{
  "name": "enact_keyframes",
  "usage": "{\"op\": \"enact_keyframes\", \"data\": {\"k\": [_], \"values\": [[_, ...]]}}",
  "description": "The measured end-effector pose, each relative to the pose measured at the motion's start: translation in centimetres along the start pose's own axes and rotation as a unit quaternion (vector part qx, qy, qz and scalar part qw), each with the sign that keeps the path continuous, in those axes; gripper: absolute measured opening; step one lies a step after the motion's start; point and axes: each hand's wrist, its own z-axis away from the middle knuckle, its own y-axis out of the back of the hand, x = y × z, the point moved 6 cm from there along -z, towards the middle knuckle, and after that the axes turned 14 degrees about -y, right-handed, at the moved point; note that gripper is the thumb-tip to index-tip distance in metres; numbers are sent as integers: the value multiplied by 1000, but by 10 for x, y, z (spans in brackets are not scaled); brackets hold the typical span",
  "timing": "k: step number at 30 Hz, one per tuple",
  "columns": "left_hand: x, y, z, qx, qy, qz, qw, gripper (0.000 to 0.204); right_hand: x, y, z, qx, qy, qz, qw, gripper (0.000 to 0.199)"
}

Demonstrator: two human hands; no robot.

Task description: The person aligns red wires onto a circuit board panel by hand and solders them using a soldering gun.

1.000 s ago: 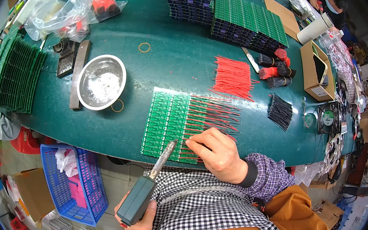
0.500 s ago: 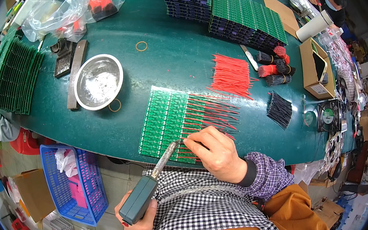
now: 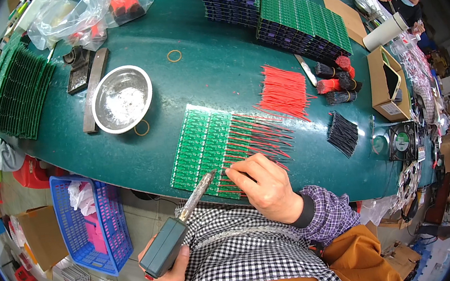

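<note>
One green circuit board (image 3: 197, 148) lies flat near the front edge of the worktop (image 3: 217, 69), with thin red wires (image 3: 255, 136) spreading from its right side. The left hand (image 3: 165, 275) has its fingers wrapped round the handle of a soldering iron (image 3: 174, 230), whose tip is at the board; whether it touches cannot be told. The right hand (image 3: 266, 188) has thumb and forefinger drawn close together by the wired side; whether they pinch a wire is too small to tell. The board should be light, stiff and easily cracked, best held by its edges. The wires look light and bendy, easiest pinched near an end. The iron's metal shaft is probably hot, so the dark handle is the safe hold.
</note>
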Motion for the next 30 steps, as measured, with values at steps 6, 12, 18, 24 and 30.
{"op": "enact_keyframes", "data": {"k": [6,12,18,24,30], "values": [[0,-2,1,-4,-26,-15,1000,25,0,1,0,-2,-1,2,1000,34],[-2,0,5,12,-8,-1,1000,24,2,-1,1,-1,-5,-5,1000,34],[-3,1,7,35,-16,-1,999,25,1,3,3,19,9,-11,1000,35],[-2,3,5,36,-15,2,999,23,-1,0,7,17,17,-20,999,35],[10,-1,-5,7,-58,7,998,23,-1,-2,7,11,11,-30,999,36]]}}
